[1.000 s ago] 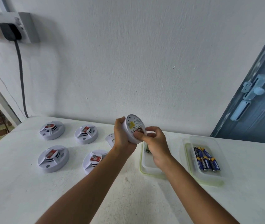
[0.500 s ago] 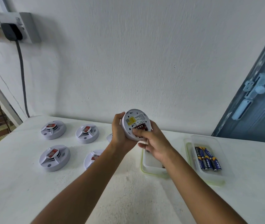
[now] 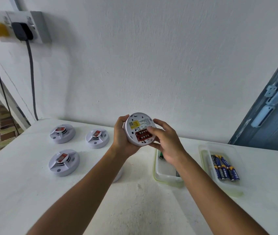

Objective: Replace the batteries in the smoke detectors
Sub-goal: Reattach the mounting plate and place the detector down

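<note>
**Detector held above table, battery bay exposed**

Edges and room: The white table (image 3: 135, 200) runs back to the white wall (image 3: 151, 56); its left edge drops away to a patterned floor, and a blue-grey door (image 3: 270, 116) stands at the right rear. Three smoke detectors (image 3: 64, 162) sit on the left part of the table, well apart from one another, and part of a further one shows under the left forearm. Right of centre lie two clear trays: the nearer tray (image 3: 158, 177) holds dark cells, largely hidden by the right wrist; the far tray (image 3: 223, 146) holds blue batteries (image 3: 224, 170) lying side by side. Bare tabletop lies between the forearms in the foreground.

Hands: The held detector (image 3: 140, 122) is raised above the table's rear middle, back side facing the camera, red batteries (image 3: 141, 137) visible in its bay. The left hand (image 3: 120, 138) grips its left rim, fingers curled round behind. The right hand (image 3: 165, 141) has fingers curled over the right rim, with the thumb (image 3: 151, 130) pressed on the bay beside the red cells.
</note>
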Demonstrator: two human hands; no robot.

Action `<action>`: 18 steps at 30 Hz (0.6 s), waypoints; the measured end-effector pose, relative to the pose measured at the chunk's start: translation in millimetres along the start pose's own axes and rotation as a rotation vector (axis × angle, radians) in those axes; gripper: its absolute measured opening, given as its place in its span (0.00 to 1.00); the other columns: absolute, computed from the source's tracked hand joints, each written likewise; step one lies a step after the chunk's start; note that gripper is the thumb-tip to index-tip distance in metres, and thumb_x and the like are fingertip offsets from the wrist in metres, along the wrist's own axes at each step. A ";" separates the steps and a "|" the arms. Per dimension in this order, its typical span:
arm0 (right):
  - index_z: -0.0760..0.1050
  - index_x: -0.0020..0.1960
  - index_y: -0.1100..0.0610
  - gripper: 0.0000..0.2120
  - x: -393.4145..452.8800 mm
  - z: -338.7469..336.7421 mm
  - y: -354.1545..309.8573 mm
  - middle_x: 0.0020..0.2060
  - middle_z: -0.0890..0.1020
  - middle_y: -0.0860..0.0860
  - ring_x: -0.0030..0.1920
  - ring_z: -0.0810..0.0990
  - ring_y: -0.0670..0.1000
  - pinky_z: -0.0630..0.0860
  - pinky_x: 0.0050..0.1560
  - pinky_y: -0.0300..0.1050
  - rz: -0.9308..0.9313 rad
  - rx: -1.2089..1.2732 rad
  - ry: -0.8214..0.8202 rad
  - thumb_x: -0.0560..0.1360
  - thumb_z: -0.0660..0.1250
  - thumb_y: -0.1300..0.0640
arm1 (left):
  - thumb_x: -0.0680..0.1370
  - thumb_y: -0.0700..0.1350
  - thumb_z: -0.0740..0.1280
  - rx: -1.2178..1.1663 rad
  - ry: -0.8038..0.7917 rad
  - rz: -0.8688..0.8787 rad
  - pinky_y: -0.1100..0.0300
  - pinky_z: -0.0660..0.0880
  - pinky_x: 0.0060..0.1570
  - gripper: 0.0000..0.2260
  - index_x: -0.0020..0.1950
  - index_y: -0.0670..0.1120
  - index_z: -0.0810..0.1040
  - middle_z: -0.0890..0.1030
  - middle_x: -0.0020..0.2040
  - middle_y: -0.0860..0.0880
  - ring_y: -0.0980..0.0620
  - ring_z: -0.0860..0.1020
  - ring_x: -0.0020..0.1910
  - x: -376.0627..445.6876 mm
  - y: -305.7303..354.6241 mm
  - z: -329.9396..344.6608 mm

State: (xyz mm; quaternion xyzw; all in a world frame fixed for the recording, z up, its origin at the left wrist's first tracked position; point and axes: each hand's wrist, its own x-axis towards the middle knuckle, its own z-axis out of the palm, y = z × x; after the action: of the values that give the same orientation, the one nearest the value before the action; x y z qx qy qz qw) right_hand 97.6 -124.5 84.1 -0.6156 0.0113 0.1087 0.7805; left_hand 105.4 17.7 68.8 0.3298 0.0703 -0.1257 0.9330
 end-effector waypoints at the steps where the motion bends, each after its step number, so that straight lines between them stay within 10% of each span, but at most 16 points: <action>1: 0.73 0.62 0.55 0.15 3.8 4.8 0.7 0.50 0.82 0.54 0.48 0.82 0.52 0.81 0.43 0.47 -0.003 -0.026 0.042 0.76 0.67 0.61 | 0.77 0.56 0.56 -0.018 0.015 0.018 0.42 0.71 0.60 0.22 0.50 0.41 0.83 0.81 0.50 0.38 0.39 0.77 0.53 -1.8 6.0 -5.2; 5: 0.79 0.55 0.60 0.11 34.3 31.4 25.7 0.49 0.82 0.56 0.48 0.81 0.53 0.80 0.52 0.50 -0.106 -0.421 0.153 0.75 0.63 0.65 | 0.71 0.54 0.64 -0.092 0.046 0.125 0.38 0.63 0.68 0.19 0.56 0.44 0.78 0.78 0.55 0.40 0.40 0.73 0.58 -11.8 39.5 -41.6; 13: 0.77 0.54 0.61 0.13 76.3 74.9 92.3 0.57 0.79 0.59 0.59 0.76 0.61 0.73 0.56 0.47 -0.061 -1.411 -0.213 0.74 0.65 0.53 | 0.78 0.51 0.59 -0.046 0.179 0.188 0.36 0.62 0.68 0.14 0.55 0.44 0.77 0.77 0.53 0.41 0.40 0.72 0.58 -26.5 76.7 -94.7; 18: 0.74 0.54 0.58 0.09 81.1 78.5 103.4 0.56 0.77 0.56 0.59 0.72 0.61 0.72 0.54 0.48 -0.082 -1.551 -0.149 0.74 0.62 0.62 | 0.78 0.51 0.59 -0.003 0.184 0.152 0.36 0.62 0.69 0.15 0.57 0.43 0.77 0.77 0.52 0.41 0.39 0.72 0.59 -26.9 80.3 -105.5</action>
State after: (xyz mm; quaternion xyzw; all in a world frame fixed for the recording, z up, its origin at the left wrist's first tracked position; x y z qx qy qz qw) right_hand 148.7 -13.6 -8.4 -0.9763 -0.1434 0.0977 0.1291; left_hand 97.1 149.9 41.0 0.3430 0.1307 -0.0237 0.9299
